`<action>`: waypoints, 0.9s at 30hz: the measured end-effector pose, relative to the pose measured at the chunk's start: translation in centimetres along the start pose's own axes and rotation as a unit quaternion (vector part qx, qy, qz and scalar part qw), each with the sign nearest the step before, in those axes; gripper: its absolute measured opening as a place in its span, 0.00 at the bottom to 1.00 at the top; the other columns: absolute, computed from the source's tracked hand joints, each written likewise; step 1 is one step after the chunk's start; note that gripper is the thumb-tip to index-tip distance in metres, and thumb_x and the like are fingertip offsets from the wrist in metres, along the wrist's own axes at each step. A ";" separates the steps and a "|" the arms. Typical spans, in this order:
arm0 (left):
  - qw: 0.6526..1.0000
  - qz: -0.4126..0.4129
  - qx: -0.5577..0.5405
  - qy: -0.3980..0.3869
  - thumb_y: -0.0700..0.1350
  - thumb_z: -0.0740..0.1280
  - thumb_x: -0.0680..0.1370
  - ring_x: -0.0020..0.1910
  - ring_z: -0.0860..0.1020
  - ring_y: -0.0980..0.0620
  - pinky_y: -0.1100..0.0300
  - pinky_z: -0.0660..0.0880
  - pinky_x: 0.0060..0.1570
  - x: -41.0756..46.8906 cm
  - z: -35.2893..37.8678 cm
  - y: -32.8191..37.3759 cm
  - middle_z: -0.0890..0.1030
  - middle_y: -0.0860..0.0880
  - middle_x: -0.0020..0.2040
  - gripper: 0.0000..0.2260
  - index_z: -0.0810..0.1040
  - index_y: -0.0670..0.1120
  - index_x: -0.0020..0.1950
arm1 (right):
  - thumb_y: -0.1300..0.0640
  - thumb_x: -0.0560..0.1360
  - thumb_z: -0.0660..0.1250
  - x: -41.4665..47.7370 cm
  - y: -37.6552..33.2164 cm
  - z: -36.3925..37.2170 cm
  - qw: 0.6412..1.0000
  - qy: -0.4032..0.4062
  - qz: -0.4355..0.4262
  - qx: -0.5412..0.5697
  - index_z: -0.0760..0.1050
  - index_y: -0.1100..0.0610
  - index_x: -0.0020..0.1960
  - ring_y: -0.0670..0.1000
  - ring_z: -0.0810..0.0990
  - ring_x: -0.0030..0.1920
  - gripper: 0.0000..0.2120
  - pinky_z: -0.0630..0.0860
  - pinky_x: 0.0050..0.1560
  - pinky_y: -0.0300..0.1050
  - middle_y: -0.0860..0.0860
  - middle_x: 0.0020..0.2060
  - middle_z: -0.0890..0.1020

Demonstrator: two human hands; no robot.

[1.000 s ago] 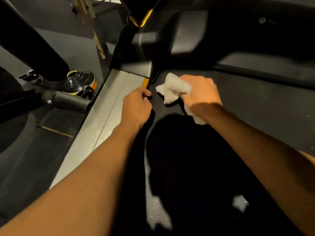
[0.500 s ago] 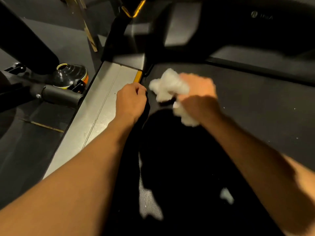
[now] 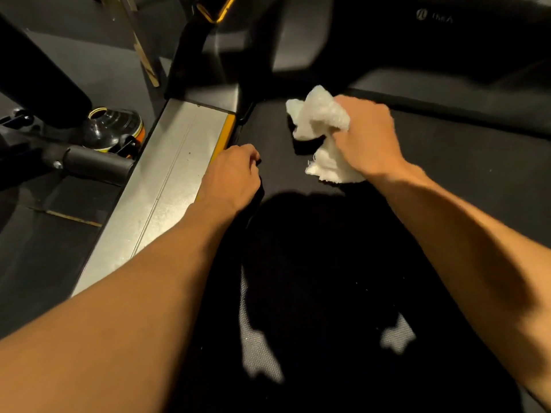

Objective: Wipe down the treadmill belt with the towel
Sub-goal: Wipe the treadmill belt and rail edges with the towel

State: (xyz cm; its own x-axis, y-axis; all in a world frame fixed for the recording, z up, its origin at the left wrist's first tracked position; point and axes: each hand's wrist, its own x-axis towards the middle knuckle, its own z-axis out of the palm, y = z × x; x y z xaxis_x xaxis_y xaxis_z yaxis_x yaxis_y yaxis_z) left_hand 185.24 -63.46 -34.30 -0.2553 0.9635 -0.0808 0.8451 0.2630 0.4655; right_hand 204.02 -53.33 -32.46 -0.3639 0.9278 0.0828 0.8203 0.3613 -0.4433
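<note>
The dark treadmill belt runs across the middle and right of the view, much of it under a deep shadow. My right hand grips a crumpled white towel and presses it on the belt near its front end. The towel sticks out to the left of the fist and below it. My left hand rests at the seam between the belt and the silver side rail, fingers curled down over the rail's inner edge.
The treadmill's black motor cover rises just beyond the towel. A yellow strip edges the rail. Left of the rail, on the dark floor, lie a black padded bar and a black-and-orange machine foot.
My right hand has carried the towel to the right and a little farther away along the belt. My left hand has stayed at the rail's edge.
</note>
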 end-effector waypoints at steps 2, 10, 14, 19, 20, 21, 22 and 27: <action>1.000 0.002 0.017 0.001 0.40 0.59 0.80 0.57 0.77 0.46 0.54 0.73 0.56 -0.2 0.1 0.4 0.80 0.45 0.58 0.14 0.77 0.46 0.63 | 0.59 0.72 0.60 2.1 2.0 -0.9 0.999 0.013 0.027 -0.022 0.73 0.48 0.47 0.57 0.76 0.45 0.09 0.65 0.41 0.44 0.50 0.43 0.78; 0.999 -0.004 0.022 -0.032 0.42 0.60 0.80 0.59 0.76 0.44 0.49 0.75 0.60 -0.1 0.5 1.4 0.80 0.43 0.60 0.14 0.76 0.46 0.65 | 0.45 0.69 0.64 -2.9 -0.9 3.5 0.960 -0.249 0.055 -0.119 0.69 0.42 0.61 0.59 0.71 0.57 0.21 0.67 0.55 0.58 0.46 0.56 0.74; 0.999 -0.008 -0.001 -0.050 0.42 0.60 0.80 0.60 0.76 0.43 0.47 0.74 0.61 -0.3 0.8 2.3 0.78 0.43 0.62 0.15 0.74 0.47 0.67 | 0.50 0.64 0.63 -2.1 0.1 1.5 0.990 -0.123 0.051 -0.035 0.76 0.49 0.52 0.60 0.79 0.47 0.18 0.68 0.41 0.45 0.51 0.44 0.78; 0.998 0.002 -0.005 -0.060 0.41 0.60 0.80 0.61 0.76 0.44 0.47 0.75 0.60 -0.3 1.6 4.0 0.77 0.45 0.64 0.17 0.72 0.49 0.69 | 0.64 0.69 0.65 0.2 4.0 -2.8 0.990 -0.039 0.038 -0.132 0.78 0.46 0.53 0.62 0.78 0.48 0.18 0.68 0.40 0.47 0.54 0.48 0.79; 0.998 0.001 -0.008 -0.066 0.41 0.59 0.80 0.61 0.76 0.43 0.47 0.75 0.60 -0.3 1.6 4.3 0.77 0.45 0.64 0.17 0.72 0.49 0.69 | 0.61 0.69 0.66 -0.9 3.9 -1.8 0.989 -0.086 0.049 -0.110 0.77 0.47 0.50 0.60 0.79 0.46 0.13 0.68 0.39 0.46 0.52 0.47 0.79; 0.997 0.001 -0.011 -0.070 0.41 0.59 0.80 0.60 0.76 0.43 0.46 0.75 0.60 -0.2 1.7 4.5 0.77 0.45 0.64 0.17 0.72 0.50 0.69 | 0.56 0.69 0.68 -2.4 3.1 -1.2 0.987 -0.127 0.064 -0.076 0.76 0.49 0.46 0.56 0.79 0.42 0.07 0.68 0.37 0.43 0.48 0.43 0.78; 0.997 0.004 -0.011 -0.075 0.41 0.59 0.79 0.60 0.76 0.42 0.46 0.74 0.59 -0.2 1.8 4.6 0.77 0.45 0.64 0.17 0.72 0.50 0.68 | 0.48 0.67 0.69 -4.4 2.1 -0.7 0.979 -0.183 0.067 -0.067 0.74 0.50 0.44 0.51 0.77 0.39 0.09 0.66 0.34 0.41 0.45 0.40 0.76; 0.993 0.013 0.003 -0.119 0.45 0.59 0.76 0.61 0.75 0.42 0.47 0.72 0.61 -0.3 2.2 5.1 0.76 0.44 0.63 0.19 0.73 0.47 0.66 | 0.37 0.62 0.58 -7.1 1.0 -2.0 0.980 -0.192 -0.048 -0.027 0.77 0.49 0.38 0.53 0.79 0.39 0.18 0.66 0.35 0.41 0.46 0.35 0.78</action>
State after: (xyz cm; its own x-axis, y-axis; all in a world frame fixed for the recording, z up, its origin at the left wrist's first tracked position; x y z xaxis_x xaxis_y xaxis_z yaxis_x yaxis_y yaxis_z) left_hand 190.60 -62.31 -33.82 -0.1153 0.9547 -0.2742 0.8526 0.2368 0.4658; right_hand 208.30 -59.35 -31.72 -0.5710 0.7895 -0.2249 0.7926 0.4588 -0.4016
